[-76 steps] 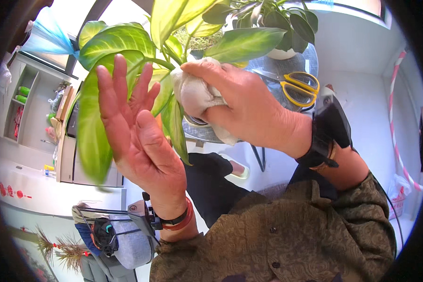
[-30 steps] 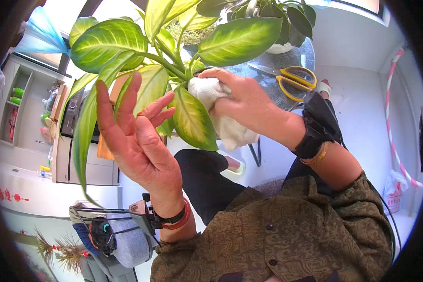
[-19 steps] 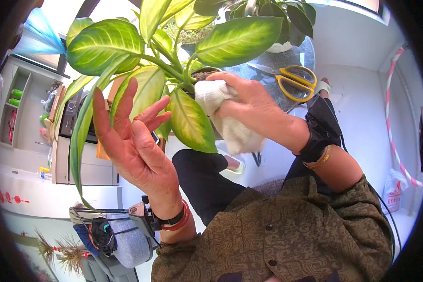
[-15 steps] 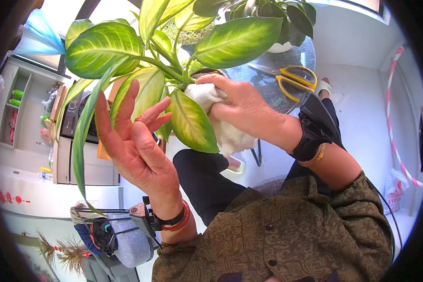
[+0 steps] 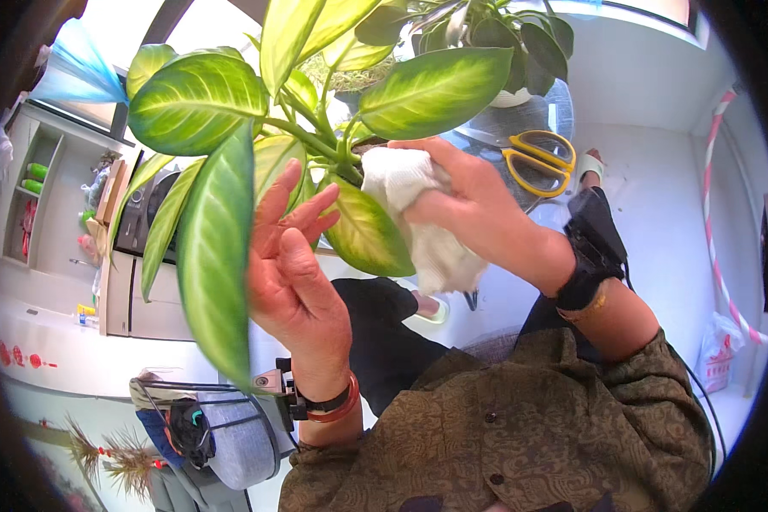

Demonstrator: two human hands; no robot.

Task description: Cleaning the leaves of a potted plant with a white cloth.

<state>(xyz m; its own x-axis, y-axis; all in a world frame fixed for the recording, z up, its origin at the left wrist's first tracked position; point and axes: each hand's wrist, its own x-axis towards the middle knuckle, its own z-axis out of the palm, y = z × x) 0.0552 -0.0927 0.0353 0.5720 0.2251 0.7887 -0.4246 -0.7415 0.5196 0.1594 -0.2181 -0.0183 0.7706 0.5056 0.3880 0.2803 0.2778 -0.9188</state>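
White cloth (image 5: pixel 444 252) bunched in the right hand (image 5: pixel 491 205), just beside the stem (image 5: pixel 316 143).
Its long axis slants down and rightward from the stem; the right hand is nearer the stem base. The left hand (image 5: pixel 303 286), empty, fingers spread, sits by a long drooping leaf (image 5: pixel 218 256), contact unclear. Scissors (image 5: pixel 538 162) lie beyond the right hand.

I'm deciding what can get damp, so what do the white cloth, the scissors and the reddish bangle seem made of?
White cloth: matte woven or knitted fabric, judging by its soft folds. Scissors: smooth, probably plastic handles, evenly yellow; blades apparently metal, greyish. Reddish bangle: seems smooth, slightly glossy; plastic, stone or lacquered wood possible.
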